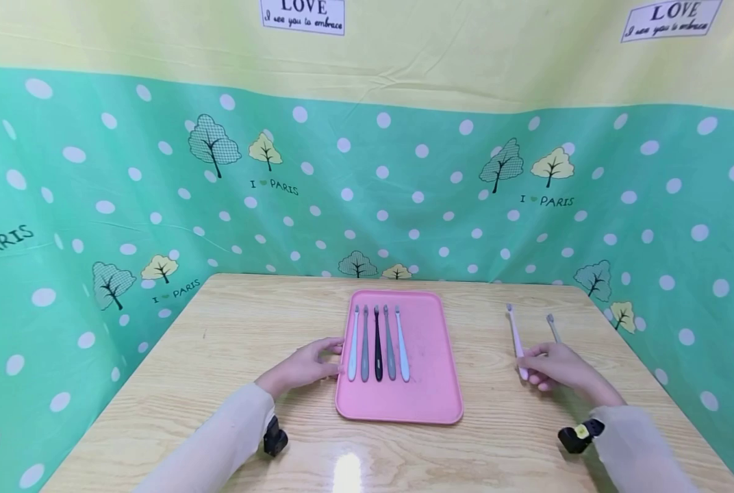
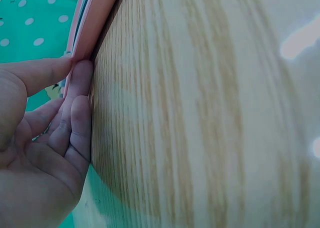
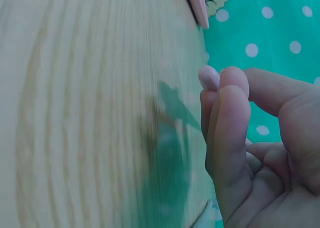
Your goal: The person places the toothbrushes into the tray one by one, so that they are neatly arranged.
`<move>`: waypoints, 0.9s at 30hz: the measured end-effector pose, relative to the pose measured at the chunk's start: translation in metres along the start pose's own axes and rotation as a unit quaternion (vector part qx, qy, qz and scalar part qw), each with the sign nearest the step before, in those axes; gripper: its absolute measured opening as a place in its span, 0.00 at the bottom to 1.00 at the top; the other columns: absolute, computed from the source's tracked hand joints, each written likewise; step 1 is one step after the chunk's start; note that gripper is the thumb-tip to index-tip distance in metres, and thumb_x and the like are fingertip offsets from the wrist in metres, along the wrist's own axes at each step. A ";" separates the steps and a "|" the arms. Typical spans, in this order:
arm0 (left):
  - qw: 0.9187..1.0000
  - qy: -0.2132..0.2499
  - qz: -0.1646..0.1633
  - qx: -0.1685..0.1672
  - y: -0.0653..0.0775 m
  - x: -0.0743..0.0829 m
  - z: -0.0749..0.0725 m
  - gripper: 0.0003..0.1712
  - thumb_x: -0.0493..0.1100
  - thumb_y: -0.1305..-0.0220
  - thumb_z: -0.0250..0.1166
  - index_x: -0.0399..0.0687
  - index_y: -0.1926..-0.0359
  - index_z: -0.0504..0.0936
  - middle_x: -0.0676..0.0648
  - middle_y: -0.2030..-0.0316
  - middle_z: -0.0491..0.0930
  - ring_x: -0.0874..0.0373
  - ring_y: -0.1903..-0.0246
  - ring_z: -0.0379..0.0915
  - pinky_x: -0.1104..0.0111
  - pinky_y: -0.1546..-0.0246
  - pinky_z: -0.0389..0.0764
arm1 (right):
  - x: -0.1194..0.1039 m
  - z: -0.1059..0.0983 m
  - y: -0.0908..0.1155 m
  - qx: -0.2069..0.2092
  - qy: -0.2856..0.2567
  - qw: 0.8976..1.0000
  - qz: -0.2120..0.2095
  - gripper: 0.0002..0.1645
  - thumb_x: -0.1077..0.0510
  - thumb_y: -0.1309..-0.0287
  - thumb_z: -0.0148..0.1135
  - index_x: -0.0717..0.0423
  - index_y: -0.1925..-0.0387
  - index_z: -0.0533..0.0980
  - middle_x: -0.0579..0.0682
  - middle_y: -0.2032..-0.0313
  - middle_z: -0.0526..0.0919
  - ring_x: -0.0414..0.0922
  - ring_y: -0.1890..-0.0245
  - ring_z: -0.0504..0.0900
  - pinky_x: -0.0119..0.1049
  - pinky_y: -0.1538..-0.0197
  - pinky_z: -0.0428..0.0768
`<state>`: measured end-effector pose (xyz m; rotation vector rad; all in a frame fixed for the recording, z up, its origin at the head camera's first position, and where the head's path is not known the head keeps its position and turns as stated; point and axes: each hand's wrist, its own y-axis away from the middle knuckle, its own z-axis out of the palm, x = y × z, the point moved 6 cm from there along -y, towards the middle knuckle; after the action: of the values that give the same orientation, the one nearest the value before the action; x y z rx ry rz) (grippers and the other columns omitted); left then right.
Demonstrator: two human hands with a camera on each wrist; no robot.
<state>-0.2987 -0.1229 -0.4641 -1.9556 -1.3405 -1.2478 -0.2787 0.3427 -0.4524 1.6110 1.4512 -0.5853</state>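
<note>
A pink tray (image 1: 398, 404) lies on the table with several toothbrushes (image 1: 378, 346) side by side in its left half: white, grey, black, grey and pale blue, heads toward the back. My left hand (image 1: 308, 366) is at the tray's left edge; in the left wrist view its thumb and fingers (image 2: 81, 78) pinch the rim. To the right of the tray, my right hand (image 1: 554, 366) pinches a lilac toothbrush (image 1: 515, 332) near its handle end, head pointing away. The rounded handle tip (image 3: 208, 78) pokes out past the fingertips in the right wrist view.
Another toothbrush, grey (image 1: 554, 327), lies beyond my right hand, its handle partly hidden by that hand. The wooden table (image 1: 250, 308) ends at a green dotted curtain (image 1: 379, 192) behind and on both sides. Black wrist cameras (image 1: 274, 438) sit on both sleeves.
</note>
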 end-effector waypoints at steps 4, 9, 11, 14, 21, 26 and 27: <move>1.000 0.004 0.002 0.000 0.001 0.002 -0.001 0.40 0.43 0.34 0.68 0.40 0.26 0.63 0.39 0.37 0.72 0.55 0.60 0.75 0.62 0.63 0.78 | -0.005 0.008 -0.004 -0.014 -0.007 1.000 -0.009 0.26 0.55 0.33 0.63 0.75 0.47 0.69 0.53 0.74 0.81 0.41 0.75 0.79 0.32 0.72 0.81; 1.000 0.008 0.006 0.002 0.002 0.004 -0.001 0.40 0.42 0.34 0.68 0.38 0.26 0.63 0.38 0.38 0.72 0.54 0.60 0.75 0.60 0.63 0.79 | -0.010 0.019 -0.010 -0.033 -0.039 0.999 -0.013 0.30 0.55 0.34 0.64 0.76 0.44 0.67 0.52 0.74 0.81 0.39 0.76 0.78 0.31 0.72 0.81; 1.000 0.008 0.007 0.002 0.002 0.004 0.000 0.40 0.42 0.34 0.68 0.38 0.26 0.63 0.37 0.37 0.72 0.54 0.59 0.75 0.60 0.62 0.79 | -0.014 0.023 -0.011 -0.039 -0.046 0.998 -0.017 0.30 0.55 0.34 0.64 0.76 0.44 0.67 0.52 0.74 0.80 0.39 0.76 0.78 0.30 0.73 0.81; 1.000 0.008 0.007 0.003 0.002 0.005 -0.001 0.40 0.42 0.34 0.68 0.38 0.26 0.63 0.38 0.37 0.72 0.54 0.58 0.76 0.60 0.61 0.79 | -0.020 0.031 -0.013 -0.049 -0.049 0.997 -0.027 0.30 0.54 0.34 0.64 0.75 0.44 0.68 0.52 0.73 0.80 0.40 0.75 0.78 0.31 0.72 0.81; 1.000 0.011 0.006 0.002 0.002 0.005 0.000 0.40 0.42 0.34 0.68 0.38 0.26 0.63 0.38 0.37 0.71 0.53 0.55 0.76 0.61 0.61 0.79 | -0.032 0.051 -0.018 -0.072 -0.056 0.995 -0.042 0.28 0.53 0.33 0.63 0.73 0.45 0.70 0.53 0.72 0.81 0.41 0.75 0.78 0.31 0.72 0.81; 1.000 0.015 0.004 0.001 0.002 0.005 0.000 0.40 0.43 0.34 0.68 0.38 0.26 0.62 0.37 0.36 0.71 0.54 0.58 0.77 0.60 0.62 0.79 | -0.037 0.063 -0.025 -0.086 -0.059 0.993 -0.053 0.27 0.52 0.33 0.64 0.72 0.47 0.71 0.53 0.72 0.81 0.40 0.75 0.78 0.31 0.72 0.80; 1.000 0.016 0.003 0.000 0.002 0.005 0.000 0.40 0.43 0.34 0.67 0.38 0.26 0.62 0.38 0.36 0.71 0.54 0.59 0.77 0.60 0.62 0.79 | -0.038 0.065 -0.026 -0.087 -0.061 0.993 -0.054 0.27 0.51 0.33 0.64 0.71 0.47 0.71 0.53 0.72 0.81 0.40 0.75 0.78 0.30 0.73 0.80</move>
<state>-0.2966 -0.1215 -0.4599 -1.9300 -1.3195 -1.2705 -0.2986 0.2662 -0.4625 1.3452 1.4634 -0.5907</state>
